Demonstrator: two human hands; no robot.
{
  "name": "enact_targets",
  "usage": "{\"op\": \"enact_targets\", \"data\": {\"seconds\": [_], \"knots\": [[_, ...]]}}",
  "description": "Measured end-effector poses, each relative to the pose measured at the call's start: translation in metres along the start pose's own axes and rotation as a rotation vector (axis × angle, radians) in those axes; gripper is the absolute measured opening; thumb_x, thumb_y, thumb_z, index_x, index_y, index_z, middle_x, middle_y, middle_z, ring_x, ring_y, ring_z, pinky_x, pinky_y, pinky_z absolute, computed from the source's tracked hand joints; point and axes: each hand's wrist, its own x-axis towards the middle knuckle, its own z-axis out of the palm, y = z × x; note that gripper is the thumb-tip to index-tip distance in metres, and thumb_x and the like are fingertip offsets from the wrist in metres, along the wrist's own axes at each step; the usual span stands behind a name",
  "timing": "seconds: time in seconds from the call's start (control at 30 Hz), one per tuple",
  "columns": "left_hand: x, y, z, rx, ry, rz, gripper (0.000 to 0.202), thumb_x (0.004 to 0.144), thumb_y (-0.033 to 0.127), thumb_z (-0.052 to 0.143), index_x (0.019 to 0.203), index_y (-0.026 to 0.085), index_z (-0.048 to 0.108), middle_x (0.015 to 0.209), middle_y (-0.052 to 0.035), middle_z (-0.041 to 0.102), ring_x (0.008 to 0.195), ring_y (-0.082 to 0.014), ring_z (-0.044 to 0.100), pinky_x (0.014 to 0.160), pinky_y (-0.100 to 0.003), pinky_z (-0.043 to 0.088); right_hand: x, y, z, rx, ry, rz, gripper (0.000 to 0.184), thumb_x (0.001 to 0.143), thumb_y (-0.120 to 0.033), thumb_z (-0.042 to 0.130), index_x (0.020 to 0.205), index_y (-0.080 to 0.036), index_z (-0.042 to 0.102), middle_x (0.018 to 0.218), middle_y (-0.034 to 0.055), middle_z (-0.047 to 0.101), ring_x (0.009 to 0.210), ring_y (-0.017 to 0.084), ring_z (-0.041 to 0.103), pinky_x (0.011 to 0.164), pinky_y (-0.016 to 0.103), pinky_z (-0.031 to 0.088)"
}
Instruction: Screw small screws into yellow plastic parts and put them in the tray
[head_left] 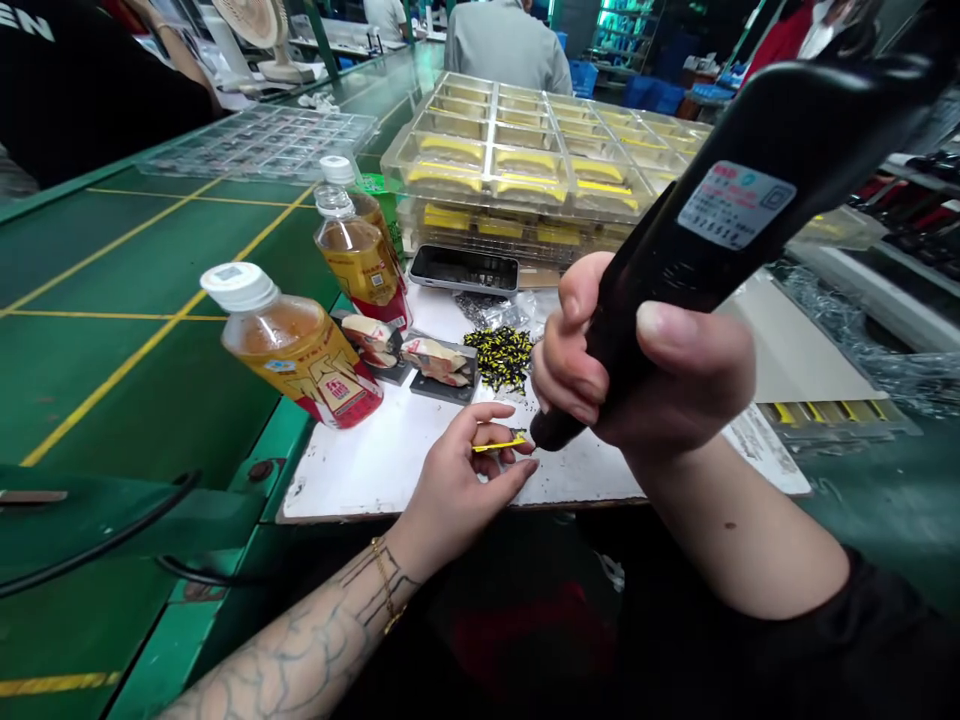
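Note:
My right hand [660, 370] is wrapped round a black electric screwdriver [697, 230] with a silver label, its body slanting up to the upper right. The tool's rounded nose points down and left, close to my left hand [469, 470]. Between the fingers of that hand is a small yellow and black piece [499, 444], held low over the white board [345, 475]. Whether the tool's tip touches the piece, I cannot tell. Just beyond lies a pile of small black and yellow parts [502, 357]. Two grey blocks [442, 385] with torn wrapping on top stand beside the pile.
Two drink bottles [300, 350] with white caps stand at the left. Behind the pile lies a phone [465, 270]. Stacked clear trays [525, 140] with yellow pieces rise at the back. A green bench [112, 380] runs along the left, and people sit farther off.

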Motion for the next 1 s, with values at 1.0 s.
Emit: {"op": "enact_targets", "data": {"seconds": [1.0], "knots": [[0.0,-0.002,0.0028,0.036,0.016,0.06,0.036,0.086,0.021,0.074,0.118,0.019,0.057,0.085,0.0018,0.062,0.078,-0.0129,0.063,0.071,-0.025,0.052,-0.0005,0.0084,0.0022,0.01,0.037,-0.005,0.027,0.078,-0.037,0.066,0.083,-0.017,0.049,0.052,-0.0042,0.045,0.043,0.007,0.038,0.041,0.018,0.033]]}}
